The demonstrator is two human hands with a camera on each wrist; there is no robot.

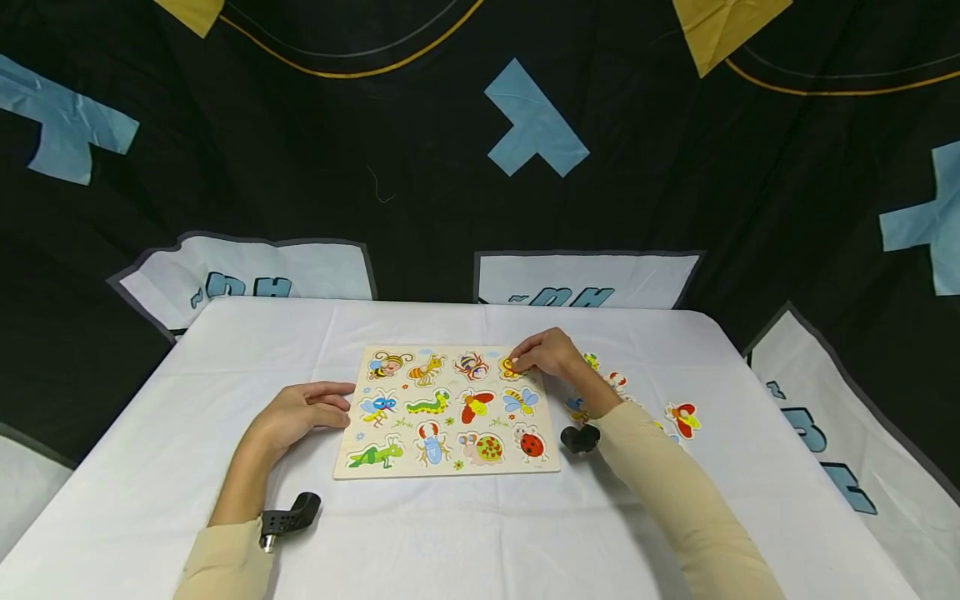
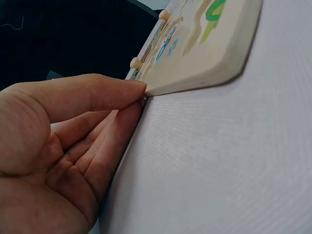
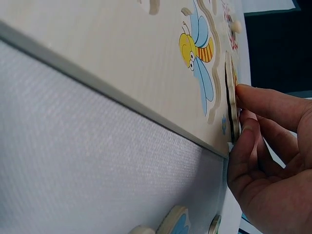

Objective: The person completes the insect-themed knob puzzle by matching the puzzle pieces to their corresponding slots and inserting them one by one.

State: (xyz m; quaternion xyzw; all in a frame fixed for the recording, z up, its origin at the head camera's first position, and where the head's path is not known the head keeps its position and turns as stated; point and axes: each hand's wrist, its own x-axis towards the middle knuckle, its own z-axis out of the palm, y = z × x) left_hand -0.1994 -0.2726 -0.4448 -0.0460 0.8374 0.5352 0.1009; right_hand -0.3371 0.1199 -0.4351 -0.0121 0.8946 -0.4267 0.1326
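Note:
A wooden insect puzzle board (image 1: 450, 417) with several pictured insects lies on the white table. My right hand (image 1: 550, 353) pinches a yellow butterfly puzzle piece (image 1: 508, 367) at the board's far right corner. In the right wrist view that piece (image 3: 232, 97) shows edge-on and tilted over the board, its knob hidden by the fingers. Below it is the blue-winged bee picture (image 3: 200, 53) in its recess. My left hand (image 1: 303, 414) rests at the board's left edge, with fingertips (image 2: 139, 87) touching the side and nothing held.
Loose puzzle pieces lie right of the board, among them a red and yellow one (image 1: 683, 419), a red and white one (image 1: 617, 381) and a blue one (image 1: 576, 408) partly behind the right wrist camera (image 1: 581, 438). A dark curtain (image 1: 420, 183) hangs behind the table.

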